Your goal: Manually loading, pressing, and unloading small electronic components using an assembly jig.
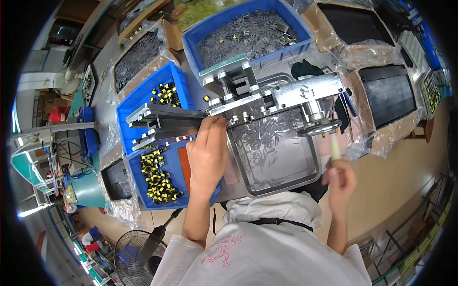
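Note:
A metal hand-cranked machine (305, 93) spans the bench in front of me, with a round handwheel (319, 127) at its right end. My right hand (341, 177) is closed around the lower end of the wheel's pale crank handle (335, 147), slightly blurred. At the machine's left part, my left hand (208, 155) has its fingers bent and pressed together against the front edge, beside dark rails (176, 114); what they pinch is hidden. Beneath the machine sits a metal tray (315, 174) with many small dark strips in it.
Blue bins (125, 114) of black-and-yellow parts stand at left. A larger blue bin (188, 47) of grey pieces is at the back. Boxes with dark strips (386, 90) line the right. A black fan (136, 255) stands at lower left, and a dark cloth (305, 69) lies behind the machine.

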`<act>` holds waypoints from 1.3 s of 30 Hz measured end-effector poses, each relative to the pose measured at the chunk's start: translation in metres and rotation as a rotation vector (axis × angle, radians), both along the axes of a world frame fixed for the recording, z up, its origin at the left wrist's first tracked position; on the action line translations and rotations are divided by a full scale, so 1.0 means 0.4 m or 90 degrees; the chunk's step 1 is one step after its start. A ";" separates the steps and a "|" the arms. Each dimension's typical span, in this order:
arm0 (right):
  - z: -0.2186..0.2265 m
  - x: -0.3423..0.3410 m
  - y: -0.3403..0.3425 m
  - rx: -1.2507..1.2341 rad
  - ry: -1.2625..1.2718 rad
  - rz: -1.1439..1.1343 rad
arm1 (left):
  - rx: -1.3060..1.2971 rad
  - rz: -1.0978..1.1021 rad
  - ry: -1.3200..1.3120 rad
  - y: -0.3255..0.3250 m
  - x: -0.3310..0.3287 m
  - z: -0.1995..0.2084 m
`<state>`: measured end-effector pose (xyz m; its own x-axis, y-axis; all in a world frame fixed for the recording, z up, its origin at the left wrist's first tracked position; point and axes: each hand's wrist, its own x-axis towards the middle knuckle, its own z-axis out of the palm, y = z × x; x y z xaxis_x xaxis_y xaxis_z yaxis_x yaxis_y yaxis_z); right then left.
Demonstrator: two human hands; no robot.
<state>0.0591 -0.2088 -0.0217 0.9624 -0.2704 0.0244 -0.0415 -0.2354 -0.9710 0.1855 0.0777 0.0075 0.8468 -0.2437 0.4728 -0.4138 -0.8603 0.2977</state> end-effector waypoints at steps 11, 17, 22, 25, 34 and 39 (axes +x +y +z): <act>-0.008 0.002 0.019 -0.112 -0.070 0.050 | -0.002 -0.010 0.000 0.003 0.001 0.002; -0.058 0.019 0.038 -0.134 0.150 -0.086 | -0.007 -0.024 0.002 -0.008 0.007 0.003; 0.031 0.023 0.053 -0.144 -0.008 0.057 | -0.003 -0.024 -0.006 0.003 0.004 -0.001; -0.011 0.017 0.016 -0.139 0.026 -0.089 | -0.008 -0.032 -0.012 -0.001 0.008 0.005; 0.005 0.002 0.039 -0.178 -0.046 -0.006 | 0.005 -0.031 -0.031 0.001 0.007 0.006; -0.058 0.030 0.033 -0.150 0.078 -0.125 | -0.002 -0.048 -0.046 -0.004 0.015 0.002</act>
<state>0.0713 -0.1954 -0.0449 0.8920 -0.4521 -0.0047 -0.2216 -0.4282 -0.8761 0.1915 0.0762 0.0083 0.7901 -0.3039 0.5323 -0.4978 -0.8249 0.2679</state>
